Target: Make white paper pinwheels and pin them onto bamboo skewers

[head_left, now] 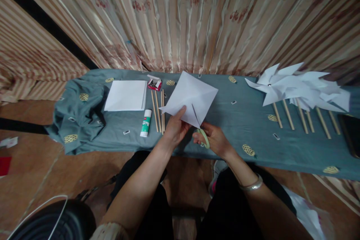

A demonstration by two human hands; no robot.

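A square sheet of white paper (194, 92) is held up over the table, one corner pointing away from me. My left hand (176, 127) pinches its near left edge, thumb on top and fingers underneath. In my right hand (215, 138) are scissors with light green handles (204, 139). One dark blade lies over the paper, running in from the near corner toward the middle; the other blade is hidden beneath. At the paper's left corner a small pointed flap sticks out.
Left of the paper lie wooden sticks (156, 110), a glue stick (145, 123), an open red box (154, 83) of small dark pieces and a stack of white paper (126, 95). Several white paper pinwheels (295, 86) on sticks lie at the right, near a dark phone-like object (350, 133).
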